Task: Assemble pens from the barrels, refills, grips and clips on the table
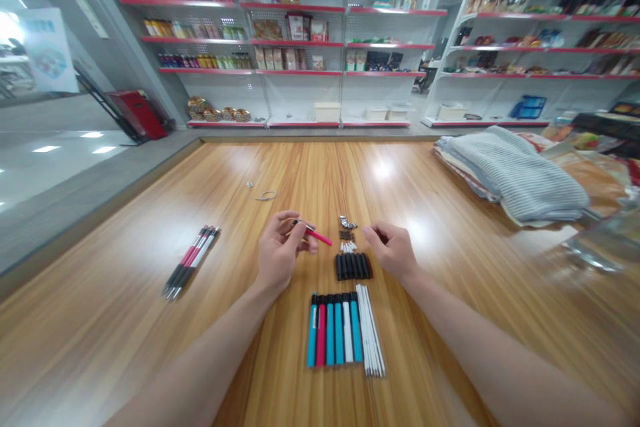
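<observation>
My left hand (280, 250) grips a pink pen barrel (320, 237) with a black upper end, tilted down to the right. My right hand (393, 250) is closed, thumb against fingers; anything in it is hidden. Between the hands lie small silver pieces (347, 221), tiny dark pieces (346, 235) and small white pieces (348, 247). Below them is a row of black pen grips (353, 266). Nearer me, several blue, pink and white pen barrels (339, 330) with black tops lie side by side, beside a bundle of white refills (371, 330).
Several pens with grips and metal tips (193, 260) lie together at left. A thin loop (267, 195) and a tiny piece (250, 184) lie farther back. Folded cloths (515, 170) and a clear container (603, 240) occupy the right side. Stocked shelves (295, 43) stand beyond the table.
</observation>
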Demonstrator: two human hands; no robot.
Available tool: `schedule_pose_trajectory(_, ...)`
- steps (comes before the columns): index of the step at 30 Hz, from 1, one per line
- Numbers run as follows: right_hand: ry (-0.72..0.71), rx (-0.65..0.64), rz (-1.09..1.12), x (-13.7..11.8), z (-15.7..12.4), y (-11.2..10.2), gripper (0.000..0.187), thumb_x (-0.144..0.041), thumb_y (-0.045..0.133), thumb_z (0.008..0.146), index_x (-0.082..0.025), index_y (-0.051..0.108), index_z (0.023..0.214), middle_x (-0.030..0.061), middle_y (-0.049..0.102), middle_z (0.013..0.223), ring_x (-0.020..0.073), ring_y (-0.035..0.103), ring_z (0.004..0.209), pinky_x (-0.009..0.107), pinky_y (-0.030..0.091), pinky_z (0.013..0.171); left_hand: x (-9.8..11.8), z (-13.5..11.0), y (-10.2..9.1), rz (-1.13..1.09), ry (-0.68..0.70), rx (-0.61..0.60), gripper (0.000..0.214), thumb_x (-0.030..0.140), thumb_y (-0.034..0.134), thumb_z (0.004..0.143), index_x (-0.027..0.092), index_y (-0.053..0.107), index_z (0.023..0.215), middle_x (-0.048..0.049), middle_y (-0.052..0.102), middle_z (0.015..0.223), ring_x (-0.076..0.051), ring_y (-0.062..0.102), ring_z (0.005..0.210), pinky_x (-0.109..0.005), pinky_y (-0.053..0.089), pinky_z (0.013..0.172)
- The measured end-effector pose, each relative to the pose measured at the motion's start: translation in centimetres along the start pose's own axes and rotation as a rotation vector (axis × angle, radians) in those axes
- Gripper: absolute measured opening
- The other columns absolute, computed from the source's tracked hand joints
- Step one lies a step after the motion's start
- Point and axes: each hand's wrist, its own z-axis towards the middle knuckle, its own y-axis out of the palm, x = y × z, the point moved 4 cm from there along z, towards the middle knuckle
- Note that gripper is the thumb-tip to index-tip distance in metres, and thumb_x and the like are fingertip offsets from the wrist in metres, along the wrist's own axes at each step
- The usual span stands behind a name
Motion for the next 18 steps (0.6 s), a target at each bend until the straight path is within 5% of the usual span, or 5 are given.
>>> schedule_pose_trajectory(2, -0.056, 0.018, 0.025, -1.0, -0.3, 0.2, 0.018, -0.035, 0.054, 0.087, -0.018, 0.061, 0.09, -0.0023, 0.047, 0.059, 0.011, 0.041, 0.05, 0.025, 0.033, 0.049, -0.6, 0.2, -0.3, -0.298, -0.176, 0.061, 0.019, 0.02, 0.063, 0.085, 0.019, 0.052, 0.1, -0.0028, 0.066, 0.093, -0.008, 0.065, 0.068, -0.019, 0.056, 0.063)
schedule_pose_trajectory(6, -0.177, 0.007, 0.02, -2.8, -0.8, 1.2, 0.031, -0.029, 0.057, 0.084, -0.02, 0.056, 0.113, 0.0003, 0.054, 0.07, 0.0132, 0.046, 0.058, 0.026, 0.04, 0.056, -1.5, -0.3, -0.4, -0.706, -0.491, 0.082, 0.008, 0.015, 0.052, 0.092, 0.015, 0.06, 0.091, -0.0038, 0.064, 0.091, -0.003, 0.063, 0.074, -0.009, 0.054, 0.069)
schedule_pose_trajectory(13, -0.222, 0.048, -0.012, -3.0, -0.8, 1.1, 0.029, -0.026, 0.057, 0.085, -0.02, 0.057, 0.113, 0.0012, 0.056, 0.071, 0.0146, 0.049, 0.062, 0.027, 0.043, 0.061, -1.3, -0.8, 0.0, -0.835, -0.539, 0.01, 0.019, 0.008, 0.045, 0.092, 0.015, 0.062, 0.092, -0.0034, 0.056, 0.084, -0.001, 0.057, 0.064, -0.006, 0.052, 0.059)
schedule_pose_trajectory(18, -0.231, 0.065, -0.02, -2.8, -0.8, 0.7, 0.026, -0.024, 0.057, 0.085, -0.02, 0.057, 0.111, 0.0012, 0.056, 0.07, 0.0147, 0.05, 0.062, 0.027, 0.044, 0.06, -1.1, -1.4, 1.5, -0.86, -0.586, -0.167, 0.011, 0.01, 0.054, 0.086, 0.014, 0.06, 0.095, -0.0022, 0.053, 0.082, -0.003, 0.053, 0.06, -0.011, 0.051, 0.055)
